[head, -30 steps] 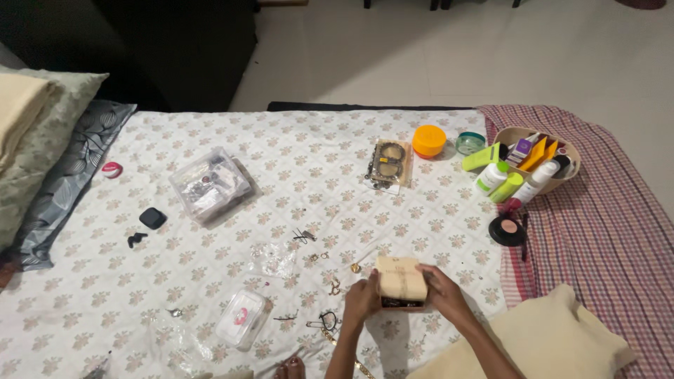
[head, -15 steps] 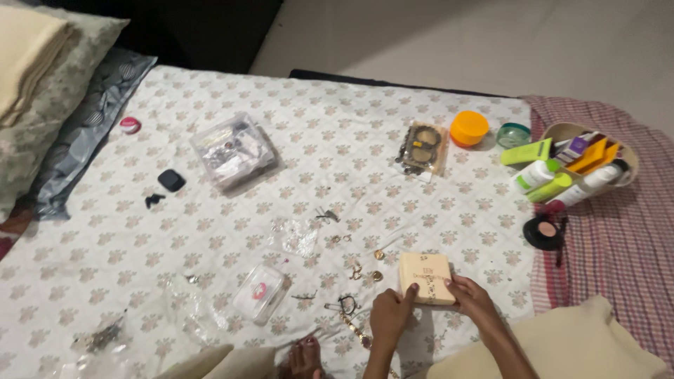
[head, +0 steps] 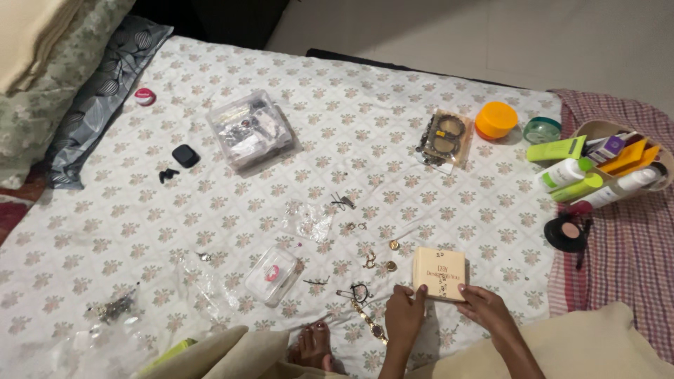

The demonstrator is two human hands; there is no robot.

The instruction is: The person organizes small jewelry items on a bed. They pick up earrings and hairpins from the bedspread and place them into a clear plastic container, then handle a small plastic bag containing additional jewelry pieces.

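Box: we are seeing a flat square tan cardboard box (head: 440, 273) lying closed on the white floral bedsheet (head: 210, 210), near the bed's front edge.
Left hand: our left hand (head: 405, 314) is pressing its fingertips against the box's near left corner, fingers bent but not clenched around anything.
Right hand: our right hand (head: 486, 309) is touching the box's near right corner with its fingertips, loosely open, nothing clasped.
Beside the box: small gold earrings (head: 388, 256) are lying just left of it, and a gold wristwatch (head: 368, 320) is stretching out beside the left hand.
Further left: a small clear plastic case with a pink item inside (head: 273, 274) is resting on the sheet, with a larger clear plastic container of trinkets (head: 250, 128) well beyond it.
Far side: an orange round lidded tub (head: 496, 119) is sitting next to a card of dark bangles (head: 445, 137).
Right edge: a beige oval basket (head: 591, 130) of tubes and bottles is standing on the red checked cloth (head: 625, 238), with an open round black compact (head: 567, 233) just below it.
Near us: a bare foot (head: 314, 345) is showing at the bottom.
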